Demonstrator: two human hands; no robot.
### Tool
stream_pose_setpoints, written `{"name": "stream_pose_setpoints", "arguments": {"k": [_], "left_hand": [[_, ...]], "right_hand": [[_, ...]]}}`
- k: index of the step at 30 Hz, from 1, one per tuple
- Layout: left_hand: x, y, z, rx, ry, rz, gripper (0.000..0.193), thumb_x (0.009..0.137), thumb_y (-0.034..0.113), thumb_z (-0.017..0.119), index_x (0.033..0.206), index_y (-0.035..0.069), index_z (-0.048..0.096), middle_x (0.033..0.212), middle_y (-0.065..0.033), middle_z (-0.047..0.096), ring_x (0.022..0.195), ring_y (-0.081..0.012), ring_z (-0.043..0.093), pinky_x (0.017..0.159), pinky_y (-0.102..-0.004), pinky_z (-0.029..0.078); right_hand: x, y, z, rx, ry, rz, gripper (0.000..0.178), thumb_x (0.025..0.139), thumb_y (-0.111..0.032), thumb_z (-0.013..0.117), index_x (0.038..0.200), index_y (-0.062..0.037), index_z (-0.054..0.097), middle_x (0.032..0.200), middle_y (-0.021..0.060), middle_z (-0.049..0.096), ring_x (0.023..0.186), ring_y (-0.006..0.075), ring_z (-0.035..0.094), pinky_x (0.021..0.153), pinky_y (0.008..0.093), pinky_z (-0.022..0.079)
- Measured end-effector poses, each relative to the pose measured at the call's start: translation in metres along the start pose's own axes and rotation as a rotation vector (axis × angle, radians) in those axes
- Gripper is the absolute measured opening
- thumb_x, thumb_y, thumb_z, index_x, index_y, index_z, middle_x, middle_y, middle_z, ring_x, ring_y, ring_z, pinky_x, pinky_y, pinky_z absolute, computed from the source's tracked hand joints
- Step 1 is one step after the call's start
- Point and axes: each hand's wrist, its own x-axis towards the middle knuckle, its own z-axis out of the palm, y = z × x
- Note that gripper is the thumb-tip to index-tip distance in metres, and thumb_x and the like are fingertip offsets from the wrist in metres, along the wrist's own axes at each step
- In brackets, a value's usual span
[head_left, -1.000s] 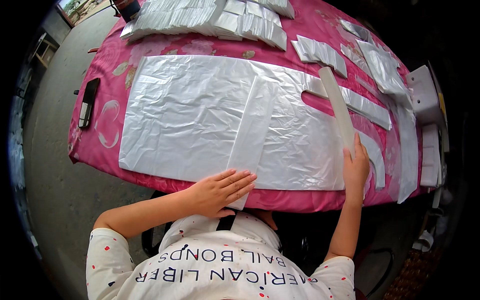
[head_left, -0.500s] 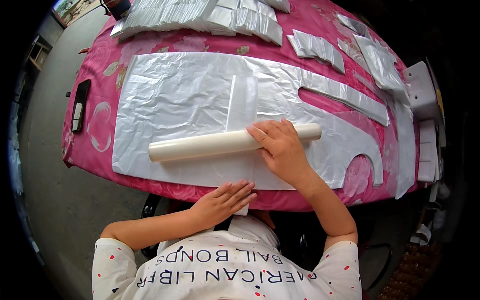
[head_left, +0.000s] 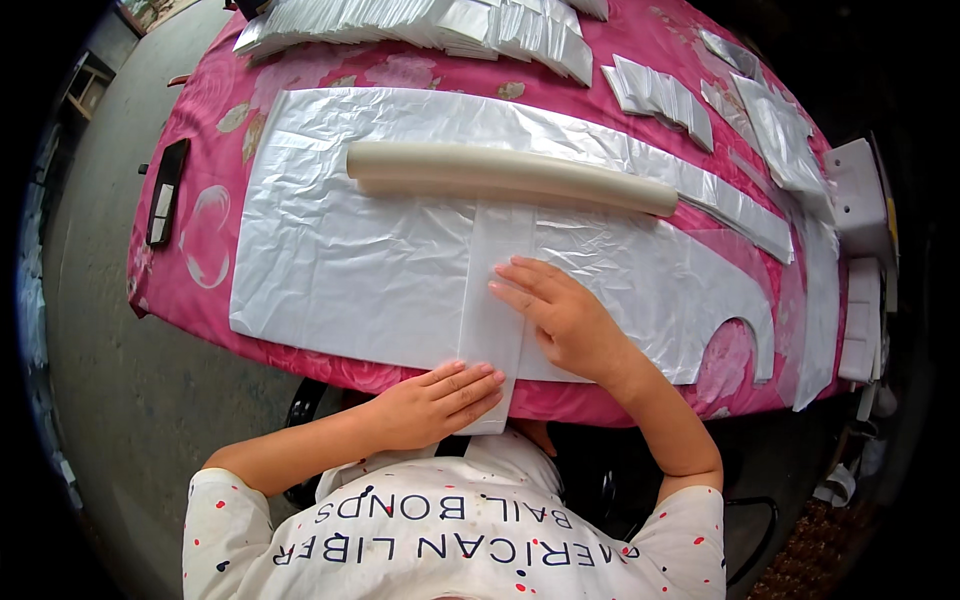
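Note:
A stack of thin silvery-white plastic bags (head_left: 340,270) with cut-out handles lies flat before me. Across its far part rests a long cream-coloured roll (head_left: 510,178), touched by neither hand. A narrow white plastic strip (head_left: 490,325) runs over the stack toward me, its near end hanging past the table edge. My left hand (head_left: 435,405) is flat, its fingers together on the strip's near end. My right hand (head_left: 565,320) is open, fingers stretched over the strip; I cannot tell whether they press on it.
The table has a pink flowered cloth (head_left: 210,170). Several piles of folded white bags (head_left: 350,22) line its far side, with a smaller pile (head_left: 665,100) at far right. A black phone-like object (head_left: 166,195) lies at left. White box-like containers (head_left: 862,200) stand at the right edge.
The roll has moved away from me to the far part of the stack, and my right hand has come off it. My left hand has stayed near the table edge.

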Motion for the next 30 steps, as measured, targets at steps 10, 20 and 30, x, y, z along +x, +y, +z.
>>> {"name": "stream_pose_setpoints", "arguments": {"k": [10,20,30], "left_hand": [[0.009,-0.027,-0.016,-0.348,0.217,0.029,0.062,0.067,0.015,0.061,0.126,0.004,0.048,0.134,-0.0145,0.043,0.123,-0.0274,0.043,0.103,-0.0413,0.035],[0.018,-0.032,-0.018,-0.117,0.218,-0.206,0.067,0.067,0.032,0.064,0.123,-0.002,0.047,0.117,-0.0132,0.054,0.107,-0.0265,0.053,0.095,-0.0396,0.040],[0.033,-0.042,-0.033,-0.838,0.368,-0.633,0.068,0.081,0.032,0.059,0.132,-0.004,0.034,0.118,-0.0213,0.051,0.096,-0.0323,0.057,0.087,-0.0402,0.042]], "right_hand": [[-0.028,-0.039,0.023,-0.014,0.070,0.062,0.043,0.070,-0.003,0.058,0.113,-0.0032,0.058,0.124,0.0131,0.051,0.116,0.0278,0.048,0.097,0.0377,0.040],[-0.029,-0.029,0.026,-0.141,0.229,0.012,0.029,0.073,-0.008,0.059,0.102,-0.0050,0.064,0.106,0.0069,0.060,0.094,0.0231,0.057,0.079,0.0318,0.049],[0.003,-0.019,-0.003,0.501,0.095,0.683,0.021,0.085,-0.016,0.058,0.081,0.0037,0.065,0.061,0.0101,0.060,0.052,0.0156,0.058,0.051,0.0261,0.045]]}}
